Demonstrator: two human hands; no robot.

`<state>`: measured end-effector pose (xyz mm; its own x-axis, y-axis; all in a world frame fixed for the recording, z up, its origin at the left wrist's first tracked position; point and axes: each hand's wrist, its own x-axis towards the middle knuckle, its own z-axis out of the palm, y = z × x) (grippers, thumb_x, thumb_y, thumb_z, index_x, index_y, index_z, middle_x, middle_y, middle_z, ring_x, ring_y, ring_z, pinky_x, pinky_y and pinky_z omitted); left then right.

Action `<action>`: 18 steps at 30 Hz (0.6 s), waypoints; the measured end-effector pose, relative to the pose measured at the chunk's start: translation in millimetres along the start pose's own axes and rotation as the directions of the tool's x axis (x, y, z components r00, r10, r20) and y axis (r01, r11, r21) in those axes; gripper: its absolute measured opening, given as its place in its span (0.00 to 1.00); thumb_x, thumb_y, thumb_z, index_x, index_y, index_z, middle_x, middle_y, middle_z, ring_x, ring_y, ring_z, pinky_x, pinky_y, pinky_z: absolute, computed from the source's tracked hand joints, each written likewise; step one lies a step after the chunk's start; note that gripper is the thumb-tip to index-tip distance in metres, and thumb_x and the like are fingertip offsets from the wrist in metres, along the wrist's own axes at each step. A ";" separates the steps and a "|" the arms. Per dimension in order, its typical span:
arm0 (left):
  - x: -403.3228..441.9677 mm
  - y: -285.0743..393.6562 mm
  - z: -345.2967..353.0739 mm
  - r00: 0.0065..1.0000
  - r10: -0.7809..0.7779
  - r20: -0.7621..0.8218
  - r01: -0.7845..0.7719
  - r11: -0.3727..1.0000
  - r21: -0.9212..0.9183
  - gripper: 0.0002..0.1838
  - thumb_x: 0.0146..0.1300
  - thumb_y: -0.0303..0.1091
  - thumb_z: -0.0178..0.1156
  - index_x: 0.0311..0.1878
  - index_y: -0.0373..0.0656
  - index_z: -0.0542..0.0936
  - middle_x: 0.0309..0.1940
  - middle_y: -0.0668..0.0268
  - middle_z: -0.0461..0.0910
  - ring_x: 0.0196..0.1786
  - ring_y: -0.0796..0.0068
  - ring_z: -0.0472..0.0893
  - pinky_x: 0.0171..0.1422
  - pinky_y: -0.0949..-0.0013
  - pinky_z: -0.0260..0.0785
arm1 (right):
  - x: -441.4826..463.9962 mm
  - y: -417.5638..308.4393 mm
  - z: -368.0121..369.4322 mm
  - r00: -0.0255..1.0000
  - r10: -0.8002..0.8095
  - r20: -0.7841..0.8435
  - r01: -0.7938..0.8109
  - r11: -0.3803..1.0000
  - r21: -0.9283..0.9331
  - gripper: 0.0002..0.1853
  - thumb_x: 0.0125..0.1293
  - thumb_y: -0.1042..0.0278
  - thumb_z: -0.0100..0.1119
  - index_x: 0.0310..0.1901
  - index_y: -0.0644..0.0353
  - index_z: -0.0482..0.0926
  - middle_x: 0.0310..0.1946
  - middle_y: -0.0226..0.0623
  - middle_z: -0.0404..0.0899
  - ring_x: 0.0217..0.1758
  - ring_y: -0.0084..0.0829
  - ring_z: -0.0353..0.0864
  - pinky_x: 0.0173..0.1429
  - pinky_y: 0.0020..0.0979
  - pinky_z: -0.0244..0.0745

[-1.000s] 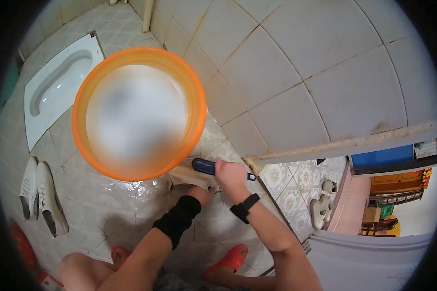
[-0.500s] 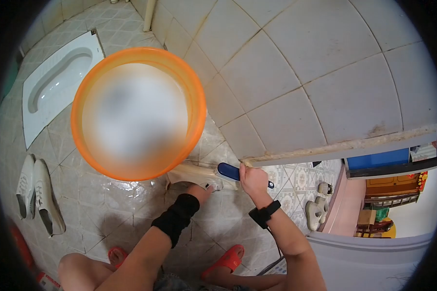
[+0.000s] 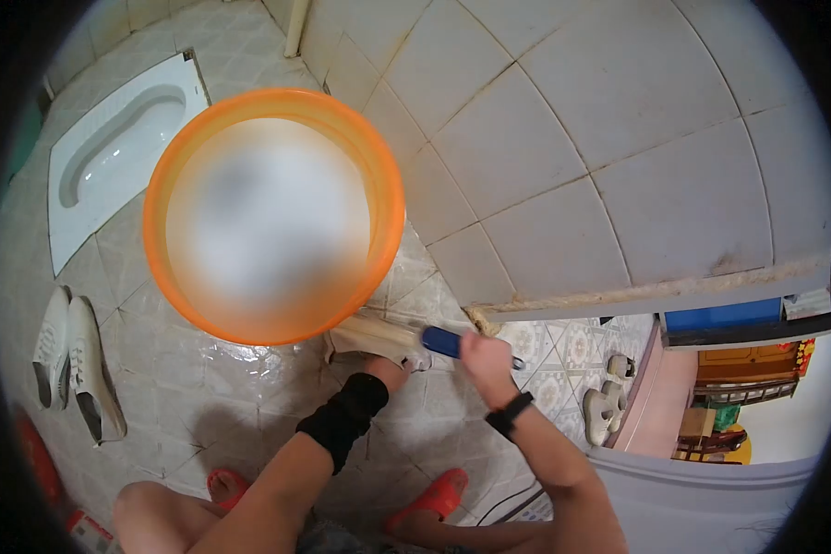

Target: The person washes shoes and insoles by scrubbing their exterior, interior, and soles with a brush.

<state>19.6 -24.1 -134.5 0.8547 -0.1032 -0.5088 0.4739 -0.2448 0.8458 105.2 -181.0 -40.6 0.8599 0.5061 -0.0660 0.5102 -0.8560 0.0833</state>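
Note:
A wet, cream-coloured shoe (image 3: 369, 334) lies low over the tiles beside the basin. My left hand (image 3: 392, 371), below a black sleeve cuff, holds it near its right end; most of the fingers are hidden by the shoe. In my right hand (image 3: 486, 358) is a blue scrubbing brush (image 3: 441, 342), gripped by its handle, with the brush head at the shoe's right end. Its bristles face down out of sight. A large orange basin (image 3: 392, 231) stands just beyond the shoe, its whitish contents blurred.
A white squat toilet (image 3: 120, 152) is set in the floor at the upper left. White shoes (image 3: 85, 355) stand on the left. A tiled wall (image 3: 545, 203) rises on the right, beside a doorway with more shoes (image 3: 602, 406). My feet wear red slippers (image 3: 439, 494).
My right hand and the brush have shifted slightly right and down. The shoe has tipped, hiding more of my left hand. The whole view has moved slightly.

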 end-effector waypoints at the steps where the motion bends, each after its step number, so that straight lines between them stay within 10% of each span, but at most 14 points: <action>1: 1.1 -0.4 5.5 0.999 0.005 -0.039 -0.003 0.998 0.055 0.23 0.58 0.43 0.52 0.53 0.39 0.70 0.53 0.51 0.71 0.55 0.52 0.70 0.59 0.62 0.61 | -8.5 12.4 -12.5 0.999 -0.035 0.036 0.037 0.998 -0.057 0.20 0.63 0.59 0.39 0.18 0.60 0.73 0.12 0.45 0.72 0.15 0.45 0.73 0.22 0.43 0.68; 7: 15.7 -23.6 21.0 0.961 0.245 -0.132 -0.228 0.965 0.127 0.23 0.57 0.42 0.53 0.53 0.40 0.70 0.52 0.52 0.71 0.55 0.52 0.69 0.61 0.59 0.59 | 29.9 -75.3 -1.4 0.996 -0.050 0.071 0.049 0.999 0.017 0.21 0.63 0.59 0.36 0.20 0.61 0.73 0.14 0.45 0.73 0.18 0.47 0.74 0.24 0.45 0.69; 18: 13.0 -7.8 15.7 0.984 0.053 -0.168 -0.032 0.992 0.123 0.26 0.55 0.43 0.55 0.54 0.37 0.68 0.52 0.49 0.70 0.55 0.53 0.70 0.60 0.62 0.61 | 3.0 -15.7 -13.5 0.994 -0.110 0.023 0.111 0.994 -0.021 0.18 0.63 0.61 0.40 0.22 0.60 0.75 0.12 0.45 0.73 0.16 0.46 0.74 0.20 0.43 0.67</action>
<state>23.7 -38.6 -150.3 0.9020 0.0474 -0.4290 0.4162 -0.3585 0.8356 100.0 -164.6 -28.7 0.7978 0.5950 -0.0973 0.6026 -0.7922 0.0966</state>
